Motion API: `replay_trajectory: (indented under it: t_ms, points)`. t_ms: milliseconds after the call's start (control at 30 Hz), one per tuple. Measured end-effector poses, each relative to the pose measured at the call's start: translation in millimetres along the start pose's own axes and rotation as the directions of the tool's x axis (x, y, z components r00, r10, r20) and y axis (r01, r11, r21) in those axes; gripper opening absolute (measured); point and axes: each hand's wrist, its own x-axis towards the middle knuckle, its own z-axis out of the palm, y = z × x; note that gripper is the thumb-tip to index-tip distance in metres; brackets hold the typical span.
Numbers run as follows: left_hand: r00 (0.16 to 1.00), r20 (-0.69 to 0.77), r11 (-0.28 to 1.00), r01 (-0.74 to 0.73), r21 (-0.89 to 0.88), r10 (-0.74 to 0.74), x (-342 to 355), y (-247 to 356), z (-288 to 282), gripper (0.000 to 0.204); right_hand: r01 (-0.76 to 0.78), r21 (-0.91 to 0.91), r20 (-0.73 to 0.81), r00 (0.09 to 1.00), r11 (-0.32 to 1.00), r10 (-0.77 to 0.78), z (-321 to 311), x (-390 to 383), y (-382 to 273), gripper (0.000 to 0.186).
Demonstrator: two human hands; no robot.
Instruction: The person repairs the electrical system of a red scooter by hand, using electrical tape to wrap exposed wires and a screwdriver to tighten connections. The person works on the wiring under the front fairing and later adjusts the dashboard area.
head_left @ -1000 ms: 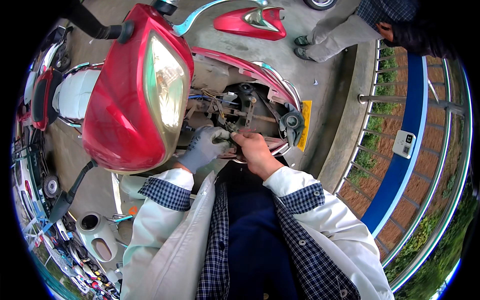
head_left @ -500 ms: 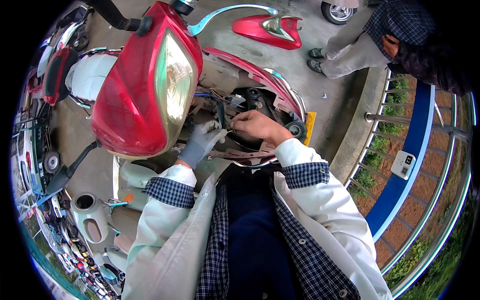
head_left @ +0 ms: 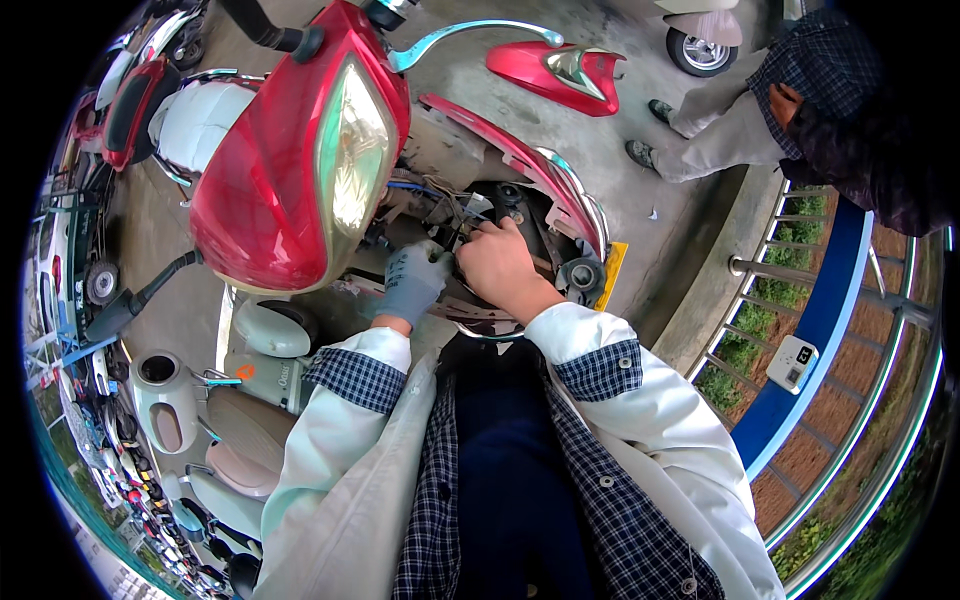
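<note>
Both hands are close together inside the opened front of a red scooter (head_left: pixel 270 190). My left hand (head_left: pixel 413 278), in a grey glove, has its fingers curled inward; whatever they pinch is hidden. Bare and palm down, my right hand (head_left: pixel 497 264) sits just right of it, with fingers bent and tips down among the wires. I cannot make out what it holds. Thin wires (head_left: pixel 440 192), some with blue covering, run just beyond my fingers. Around the opening curves the red and chrome trim (head_left: pixel 520 150), with a round dark part (head_left: pixel 582 277) at its right end.
A detached red panel with a lamp (head_left: pixel 560 76) lies on the concrete floor. At the upper right stands a person in a checked top (head_left: pixel 818 75). A metal railing with a blue bar (head_left: pixel 815 330) carries a small white device (head_left: pixel 793 363). Pale scooter parts (head_left: pixel 165 400) stand at left.
My hands have moved slightly farther into the wiring and closer together. The thin yellowish wire between my fingertips is now hidden. The view has shifted a little.
</note>
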Motion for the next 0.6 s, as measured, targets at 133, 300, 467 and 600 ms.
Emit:
replay_trajectory:
  t_ms: [133,300,467,600]
  points:
    - [0.992,-0.127,0.999,-0.018,-0.043,0.012,0.3,-4.6,6.1,0.031,-0.033,-0.001,-0.092,0.995,0.999,0.033,-4.0,-2.1,0.1,0.013]
    - [0.969,-0.244,0.997,0.014,-0.075,-0.032,15.2,-16.8,12.3,0.027,-0.056,0.012,-0.057,0.997,0.998,0.057,-11.0,-0.9,-2.7,0.015]
    - [0.934,-0.278,0.954,-0.269,-0.134,0.224,17.4,-12.2,-9.2,0.02,-0.09,0.086,-0.103,0.99,0.992,0.099,-1.7,-8.2,10.5,0.015]
    - [0.854,-0.145,0.866,-0.492,0.091,0.501,-10.9,-16.3,-20.3,0.019,-0.136,0.088,0.026,0.991,0.987,0.134,-3.8,-1.0,12.1,0.015]
